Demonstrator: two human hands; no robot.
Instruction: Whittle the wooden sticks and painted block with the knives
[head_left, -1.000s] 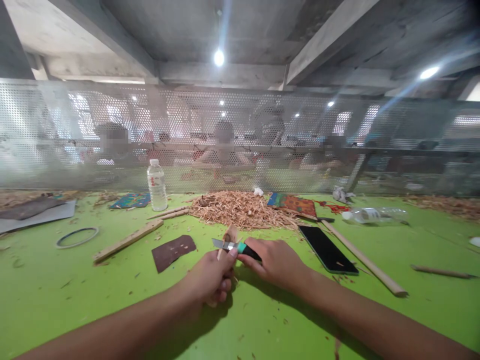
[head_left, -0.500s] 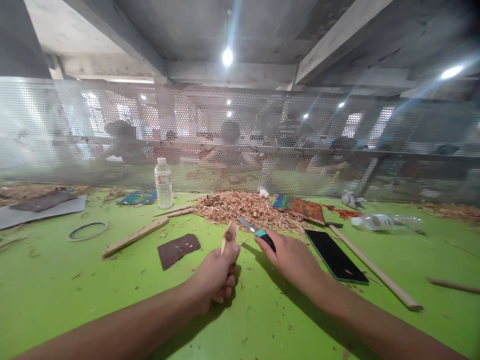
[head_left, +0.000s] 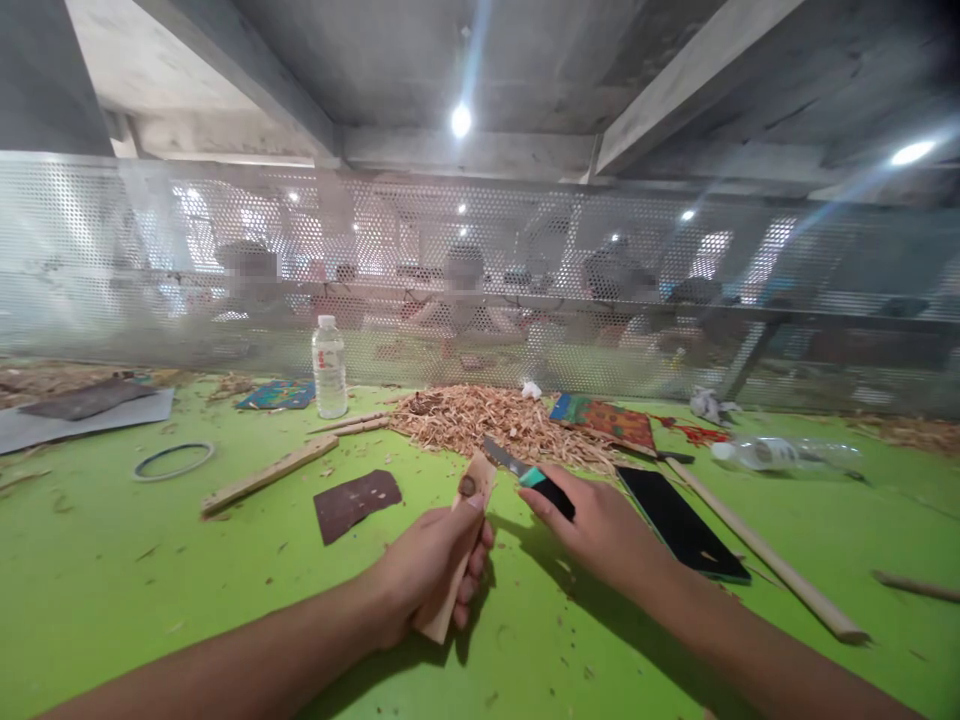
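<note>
My left hand (head_left: 442, 550) is closed round a flat piece of wood (head_left: 439, 605) with a dark knot near its upper end. The wood slants, its lower end showing below my palm. In my right hand (head_left: 600, 525) is a knife (head_left: 506, 458) with a black and teal handle, its blade pointing up and left beside the top of the wood. Whether the blade touches the wood I cannot tell. Behind both hands lies a heap of wood shavings (head_left: 457, 415). A brown piece of sandpaper (head_left: 356, 505) lies left of my left hand.
A black phone (head_left: 679, 520) and a long wooden stick (head_left: 772, 555) lie right of my right hand. An upright water bottle (head_left: 330, 370) stands at the back left; another bottle (head_left: 784, 453) lies at the right. A perforated screen (head_left: 420, 340) closes the table's far side, with people beyond.
The wood has tilted in my left hand, so more of its length and its lower end now show. My right hand with the knife has shifted slightly right and down.
</note>
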